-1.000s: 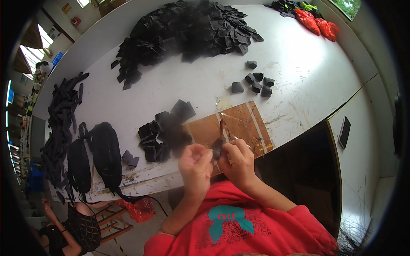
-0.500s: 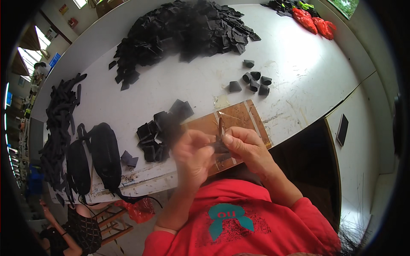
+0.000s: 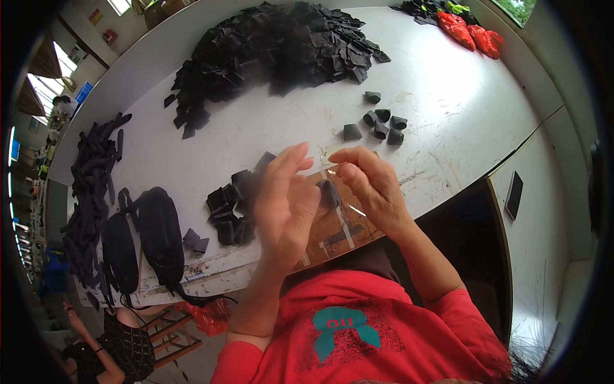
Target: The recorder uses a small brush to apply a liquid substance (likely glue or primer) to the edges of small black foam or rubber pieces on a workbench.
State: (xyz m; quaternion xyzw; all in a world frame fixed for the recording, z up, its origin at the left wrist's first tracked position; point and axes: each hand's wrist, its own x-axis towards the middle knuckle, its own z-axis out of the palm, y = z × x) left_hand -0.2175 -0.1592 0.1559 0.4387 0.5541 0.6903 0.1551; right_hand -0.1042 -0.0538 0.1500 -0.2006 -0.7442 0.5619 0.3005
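Observation:
My left hand (image 3: pixel 284 208), blurred, is raised over the left side of the brown board (image 3: pixel 358 227), its fingers apart and holding nothing I can see. To its right, my right hand (image 3: pixel 368 189) has its fingers curled near the thumb over the board; anything between them is too small to make out. A dark folded fabric piece (image 3: pixel 328 195) stands on the board below and between my fingertips. Loose black pieces (image 3: pixel 224 211) lie just left of the board, and several small rolled pieces (image 3: pixel 382 125) sit above it.
A large black pile (image 3: pixel 268 45) covers the back, long dark strips (image 3: pixel 89 179) the left, beside black pouches (image 3: pixel 157 237). Red bags (image 3: pixel 460 32) lie at the back right, a phone (image 3: pixel 512 195) on the side surface (image 3: pixel 537 256). Another person (image 3: pixel 102 345) is at lower left.
Both my hands have moved up the board and separated from their pinched position around the dark piece, which now shows between them. My left hand's fingers have spread.

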